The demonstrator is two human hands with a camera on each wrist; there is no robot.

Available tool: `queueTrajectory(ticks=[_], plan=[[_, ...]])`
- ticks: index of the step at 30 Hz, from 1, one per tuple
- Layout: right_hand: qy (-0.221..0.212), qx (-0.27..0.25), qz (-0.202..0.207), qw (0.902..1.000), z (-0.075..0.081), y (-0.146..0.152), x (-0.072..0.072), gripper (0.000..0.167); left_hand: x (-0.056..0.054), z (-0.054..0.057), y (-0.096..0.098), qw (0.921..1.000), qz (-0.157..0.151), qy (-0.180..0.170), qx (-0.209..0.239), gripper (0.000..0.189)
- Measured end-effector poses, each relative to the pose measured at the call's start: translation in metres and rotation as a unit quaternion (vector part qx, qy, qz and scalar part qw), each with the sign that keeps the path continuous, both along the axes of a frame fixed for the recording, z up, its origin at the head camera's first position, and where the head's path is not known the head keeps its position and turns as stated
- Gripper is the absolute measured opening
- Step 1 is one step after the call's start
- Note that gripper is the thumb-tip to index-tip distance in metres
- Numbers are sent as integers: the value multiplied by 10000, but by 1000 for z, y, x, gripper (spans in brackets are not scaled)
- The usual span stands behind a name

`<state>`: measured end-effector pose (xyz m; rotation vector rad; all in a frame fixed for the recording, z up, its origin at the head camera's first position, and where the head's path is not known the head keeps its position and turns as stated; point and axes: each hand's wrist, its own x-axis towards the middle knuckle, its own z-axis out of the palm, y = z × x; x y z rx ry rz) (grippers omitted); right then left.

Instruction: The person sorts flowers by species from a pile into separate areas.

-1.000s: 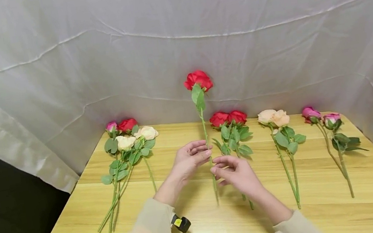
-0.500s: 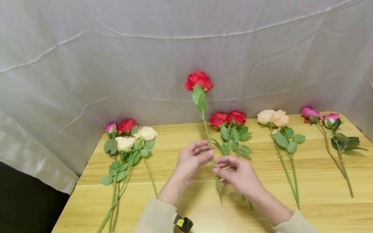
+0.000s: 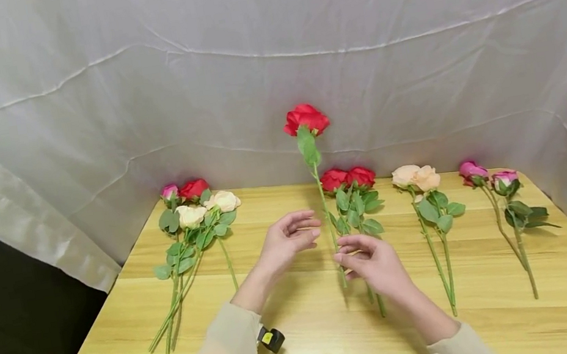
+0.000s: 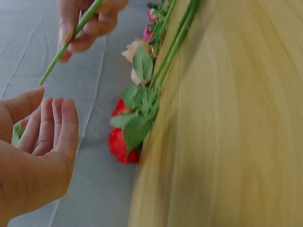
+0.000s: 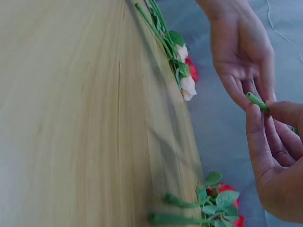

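Covering the upper half of the head view, a creased grey cloth (image 3: 260, 32) is hung behind a wooden table (image 3: 118, 327). At the left of the table a mixed bundle (image 3: 194, 240) of pink, red and cream roses is laid. Right of centre are laid a red pair (image 3: 355, 209), a peach pair (image 3: 443, 223) and, farthest right, a pink pair (image 3: 520, 214), all with blooms toward the cloth. At centre, a single red rose (image 3: 307, 145) is held nearly upright above the table. Its lower stem is pinched between thumb and fingers of the right hand (image 3: 375, 261). The left hand (image 3: 285, 245) is held just left of the stem, fingers loosely bent and unclosed. Below, a small black camera (image 3: 273, 340) is worn at the left wrist.
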<state>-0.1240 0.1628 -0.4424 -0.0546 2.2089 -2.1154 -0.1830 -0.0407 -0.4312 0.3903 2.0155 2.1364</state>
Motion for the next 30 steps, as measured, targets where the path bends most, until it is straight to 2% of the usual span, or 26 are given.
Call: queueTrajectory(ticks=[8,14,17,23,30], plan=[[-53,245,-43,9997,-8,28,3,37,-1,-4,-37,9986,394,57,-353,46],[-238,451,-122,9986,-12,47,7,42,3,-2,-79,9945,839,67,-631,48],[-346,551,-139,9978,-15,53,9,42,5,-2,-103,9896,1088,173,-928,46],[-568,807,-71,9951,-21,59,10,39,9,-3,-153,9735,1437,328,-1750,42],[-835,1058,28,9909,-25,63,10,37,16,1,-198,9405,1581,538,-2959,42]])
